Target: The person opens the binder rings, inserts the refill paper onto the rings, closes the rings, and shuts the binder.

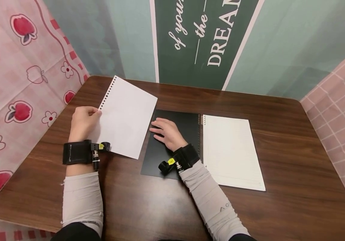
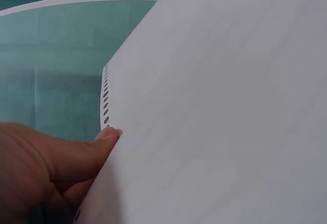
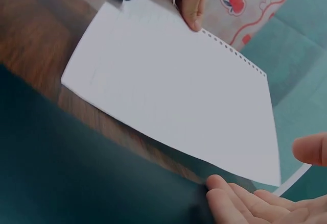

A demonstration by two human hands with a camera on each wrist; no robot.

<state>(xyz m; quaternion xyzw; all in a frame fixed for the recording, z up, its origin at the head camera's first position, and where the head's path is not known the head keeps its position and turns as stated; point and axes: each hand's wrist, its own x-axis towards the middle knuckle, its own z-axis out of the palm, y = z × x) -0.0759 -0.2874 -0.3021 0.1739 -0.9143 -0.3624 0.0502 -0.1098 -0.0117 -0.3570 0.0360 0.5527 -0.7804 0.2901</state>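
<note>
My left hand pinches a loose white sheet by its punched edge, thumb on the near face. In the left wrist view the sheet fills most of the picture, with the thumb right beside the row of holes. Its far edge tilts up off the table in the right wrist view. My right hand lies over the black cover of an opened spiral notebook, fingers spread and holding nothing. The notebook's lined white pages lie to the right of the spiral binding.
A brown wooden table carries everything. Behind it hangs a green cloth backdrop with printed lettering. Pink fruit-patterned cloth borders the left side, and pink tile-patterned cloth the right.
</note>
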